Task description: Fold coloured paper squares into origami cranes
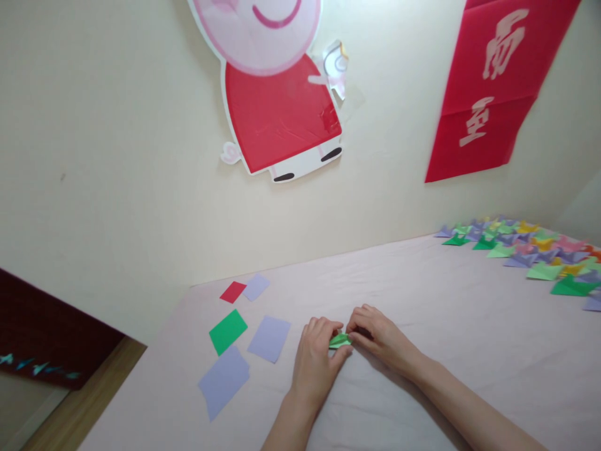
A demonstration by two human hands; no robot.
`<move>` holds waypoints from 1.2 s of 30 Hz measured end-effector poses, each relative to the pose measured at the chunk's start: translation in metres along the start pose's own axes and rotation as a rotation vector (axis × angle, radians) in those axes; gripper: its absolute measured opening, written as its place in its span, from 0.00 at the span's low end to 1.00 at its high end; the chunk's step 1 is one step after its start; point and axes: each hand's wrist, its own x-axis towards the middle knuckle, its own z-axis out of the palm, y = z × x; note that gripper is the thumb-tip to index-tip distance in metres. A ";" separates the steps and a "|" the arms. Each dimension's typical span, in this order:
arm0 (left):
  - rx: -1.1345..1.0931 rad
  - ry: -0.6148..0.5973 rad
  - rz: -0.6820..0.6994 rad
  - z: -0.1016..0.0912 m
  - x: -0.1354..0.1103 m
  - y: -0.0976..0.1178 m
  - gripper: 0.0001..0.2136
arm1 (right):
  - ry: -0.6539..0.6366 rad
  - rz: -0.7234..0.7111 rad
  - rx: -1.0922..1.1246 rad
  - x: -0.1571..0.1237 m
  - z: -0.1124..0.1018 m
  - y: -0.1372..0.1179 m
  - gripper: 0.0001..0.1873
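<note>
A small folded piece of light green paper (339, 341) lies between my two hands, low over the pale pink sheet (394, 282). My left hand (319, 351) grips its left part, thumb below and fingers curled above. At its right end, the fingertips of my right hand (375, 332) pinch the paper. Part of the green paper is covered by my fingers, so its full folded shape is hidden.
Left of my hands lie loose paper sheets: a red one (233, 292), a green one (228, 332) and several lilac ones (269, 339). Rows of folded paper figures (544, 250) stand at the far right. A wall (117, 156) with a cartoon cutout (282, 113) rises behind.
</note>
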 end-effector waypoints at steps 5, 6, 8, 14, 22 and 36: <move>0.001 -0.011 -0.013 0.001 0.001 -0.001 0.03 | 0.017 -0.022 0.007 0.000 -0.001 0.000 0.10; -0.004 -0.018 -0.010 0.001 0.001 -0.001 0.03 | 0.023 -0.025 0.010 0.000 -0.001 0.000 0.10; -0.007 -0.017 -0.011 0.001 0.001 -0.001 0.02 | 0.031 -0.036 0.017 -0.001 -0.001 -0.001 0.10; -0.048 -0.001 -0.028 -0.001 0.000 0.000 0.06 | 0.034 -0.037 0.037 -0.001 -0.003 -0.004 0.10; 0.023 0.051 -0.038 0.001 0.000 0.002 0.06 | 0.071 -0.063 0.046 -0.003 -0.003 -0.006 0.09; 0.147 0.030 0.030 -0.003 0.000 0.006 0.06 | 0.118 -0.137 0.025 -0.001 -0.006 0.000 0.11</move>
